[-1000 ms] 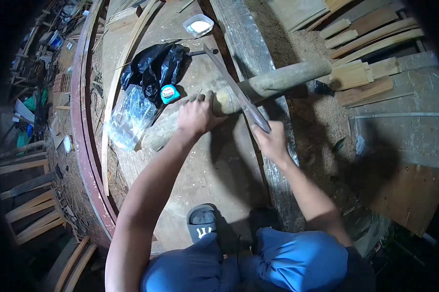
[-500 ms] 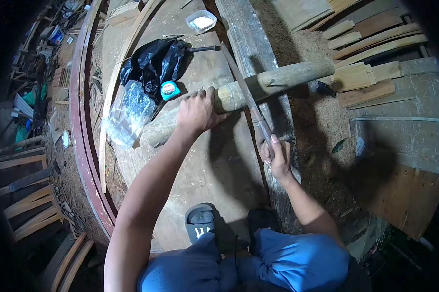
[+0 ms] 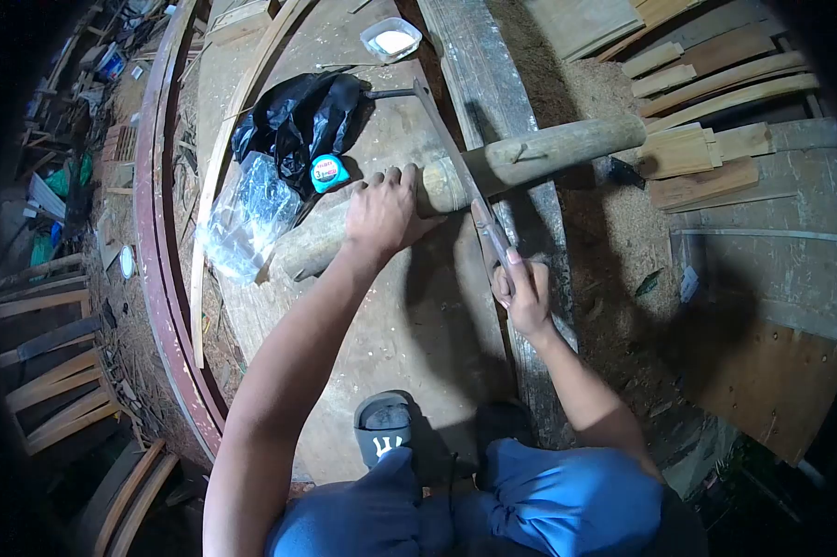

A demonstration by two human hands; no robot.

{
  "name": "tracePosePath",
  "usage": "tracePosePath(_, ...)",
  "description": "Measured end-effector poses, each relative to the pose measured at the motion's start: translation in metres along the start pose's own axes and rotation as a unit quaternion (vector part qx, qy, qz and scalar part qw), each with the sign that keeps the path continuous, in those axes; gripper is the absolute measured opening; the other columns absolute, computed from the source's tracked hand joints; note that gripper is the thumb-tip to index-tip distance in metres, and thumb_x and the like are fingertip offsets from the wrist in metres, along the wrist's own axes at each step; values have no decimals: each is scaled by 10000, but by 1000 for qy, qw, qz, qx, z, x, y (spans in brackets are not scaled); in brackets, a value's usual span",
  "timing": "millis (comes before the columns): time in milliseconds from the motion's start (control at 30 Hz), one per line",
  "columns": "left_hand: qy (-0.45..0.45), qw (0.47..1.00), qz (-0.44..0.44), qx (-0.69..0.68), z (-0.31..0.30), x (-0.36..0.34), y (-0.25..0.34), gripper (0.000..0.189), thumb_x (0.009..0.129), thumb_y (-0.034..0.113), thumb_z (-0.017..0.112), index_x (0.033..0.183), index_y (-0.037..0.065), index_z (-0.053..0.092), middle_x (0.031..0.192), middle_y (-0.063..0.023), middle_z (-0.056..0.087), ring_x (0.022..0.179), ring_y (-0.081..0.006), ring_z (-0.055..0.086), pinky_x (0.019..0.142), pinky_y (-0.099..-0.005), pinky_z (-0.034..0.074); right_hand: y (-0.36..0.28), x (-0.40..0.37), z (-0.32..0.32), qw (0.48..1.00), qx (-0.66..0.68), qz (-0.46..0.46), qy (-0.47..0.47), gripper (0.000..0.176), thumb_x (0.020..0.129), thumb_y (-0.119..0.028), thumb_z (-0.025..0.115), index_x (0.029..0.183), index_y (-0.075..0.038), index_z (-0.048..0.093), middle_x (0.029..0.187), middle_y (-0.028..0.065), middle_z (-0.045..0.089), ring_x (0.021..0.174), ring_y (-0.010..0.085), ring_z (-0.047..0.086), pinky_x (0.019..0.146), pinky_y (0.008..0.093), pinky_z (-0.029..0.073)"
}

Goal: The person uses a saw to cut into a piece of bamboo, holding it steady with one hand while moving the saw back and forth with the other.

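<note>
A thick pale log point(image 3: 567, 153) lies slantwise over the wooden boards, its right end higher in the view. My left hand point(image 3: 381, 212) presses down on the log left of the saw, fingers wrapped over its top. In my right hand point(image 3: 522, 295) is the handle of a saw point(image 3: 455, 160), its blade lying across the log near the middle. The blade's edge against the wood is too small to make out. Beside my left hand sit a teal tape measure point(image 3: 327, 173), a black plastic bag point(image 3: 302, 116) and a clear plastic bag point(image 3: 251, 218).
A small clear tub point(image 3: 390, 40) with white contents stands at the top. Wood pieces point(image 3: 706, 181) and sawdust point(image 3: 622, 232) lie at the right. A long reddish beam point(image 3: 158, 260) curves down the left. Two sandaled feet point(image 3: 383, 422) are below.
The saw and my right hand have shifted slightly down and left relative to the log. My left hand still rests on the log. The whole view has moved a little.
</note>
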State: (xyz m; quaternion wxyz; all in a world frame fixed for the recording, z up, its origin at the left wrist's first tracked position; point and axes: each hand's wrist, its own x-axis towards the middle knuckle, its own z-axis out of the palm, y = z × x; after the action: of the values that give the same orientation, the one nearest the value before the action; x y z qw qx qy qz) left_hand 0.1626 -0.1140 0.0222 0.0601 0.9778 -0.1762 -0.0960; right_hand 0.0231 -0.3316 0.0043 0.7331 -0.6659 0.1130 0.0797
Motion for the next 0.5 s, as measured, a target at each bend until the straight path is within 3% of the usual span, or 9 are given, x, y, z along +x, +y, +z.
tracePosePath(167,42,998,41,-11,2,10,-13,834,760,679,787,1264,57,551,1187,-182,693,1094,-356,706,886,-468,581,-6,27,12,995,-95,-26,23,671,1096,-465,484,558,-64,494,504,-15,466,467,113,441,483,327,308)
tracePosePath(267,41,999,27,-9,1,16,-12,816,749,694,789,1201,53,562,1137,-202,707,1064,-375,716,858,-478,592,-21,36,16,986,-166,-27,2,668,1108,-484,454,563,-99,424,506,-12,424,445,90,409,453,283,296)
tracePosePath(367,24,1000,4,-18,-2,17,-9,814,743,697,793,1179,50,564,1098,-220,716,1024,-391,726,839,-491,597,-21,40,14,993,-118,2,28,695,1091,-485,491,546,-54,511,476,4,484,455,129,475,478,348,325)
tracePosePath(500,18,1000,4,-22,-6,18,-10,790,751,675,797,1172,48,564,1080,-228,720,1000,-401,730,821,-499,601,-18,6,3,996,-74,51,9,678,1088,-498,497,558,-75,495,502,-7,480,470,116,471,476,327,327)
